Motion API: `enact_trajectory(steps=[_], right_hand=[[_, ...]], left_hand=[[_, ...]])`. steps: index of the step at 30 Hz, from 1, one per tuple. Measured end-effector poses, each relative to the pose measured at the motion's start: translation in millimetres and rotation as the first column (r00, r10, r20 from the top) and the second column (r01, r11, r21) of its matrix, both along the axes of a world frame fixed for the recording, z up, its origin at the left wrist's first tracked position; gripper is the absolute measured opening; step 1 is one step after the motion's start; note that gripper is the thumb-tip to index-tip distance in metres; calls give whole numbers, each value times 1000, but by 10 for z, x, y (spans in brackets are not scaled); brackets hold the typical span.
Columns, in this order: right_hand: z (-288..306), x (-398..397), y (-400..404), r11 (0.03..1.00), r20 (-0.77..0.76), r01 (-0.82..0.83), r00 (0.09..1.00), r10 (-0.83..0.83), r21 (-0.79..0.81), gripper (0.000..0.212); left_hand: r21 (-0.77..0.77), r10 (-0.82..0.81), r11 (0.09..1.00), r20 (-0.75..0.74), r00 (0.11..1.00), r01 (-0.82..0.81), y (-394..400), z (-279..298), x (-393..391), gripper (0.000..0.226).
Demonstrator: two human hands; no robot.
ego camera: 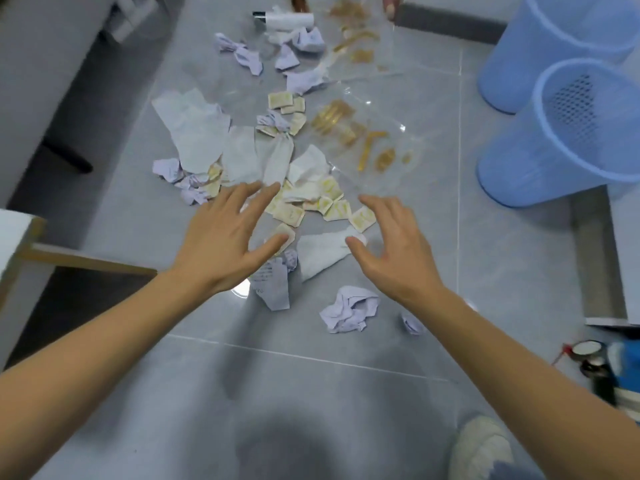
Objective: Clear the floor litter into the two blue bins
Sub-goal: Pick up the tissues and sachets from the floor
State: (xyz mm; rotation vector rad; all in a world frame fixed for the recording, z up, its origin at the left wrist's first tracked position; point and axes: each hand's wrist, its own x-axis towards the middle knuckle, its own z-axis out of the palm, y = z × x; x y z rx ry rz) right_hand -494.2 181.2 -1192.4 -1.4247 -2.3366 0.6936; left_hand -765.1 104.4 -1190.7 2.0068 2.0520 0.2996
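Grey floor tiles point(502, 271) filled the view, with litter strewn down the middle. Two blue bins stood at the right, well apart from the hands: the nearer bin point(561, 140) sat in front of the far bin point(554, 39), the two just beside each other. Clear plastic bags point(367, 140) with gold print lay near the bins. White tissues point(197, 133) lay left of the bags, and one tissue point(322, 252) lay between the hands. Crumpled lilac papers point(349, 313) lay nearest the person, with more at the far end. Small beige sachets point(291, 213) were scattered between the fingertips. The left hand point(225, 244) was spread wide above the litter and held nothing. The right hand point(391, 247) was also wide, fingers slightly bent, holding nothing.
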Motion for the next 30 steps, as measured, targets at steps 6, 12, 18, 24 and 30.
enact_trajectory(steps=[6,12,18,24,30], right_hand=[[-980,-127,-200,993,98,-100,990,106,-69,52],[-1434,-495,-210,993,267,-59,960,85,-105,56],[-1548,-530,-156,997,331,-29,942,52,-74,19],[-1577,-422,-29,991,210,-23,976,51,-135,26],[-1411,-383,143,996,88,-3,996,10,-87,22]], left_hand=[[-54,-24,998,-20,1000,23,-245,-840,-52,68],[-192,-119,975,-34,992,111,-433,-1268,52,66],[-244,-172,959,-98,980,144,-507,-1461,34,56],[-140,-129,983,-71,989,118,-430,-1506,68,35],[-110,-100,989,-38,994,95,-316,-1380,92,26]])
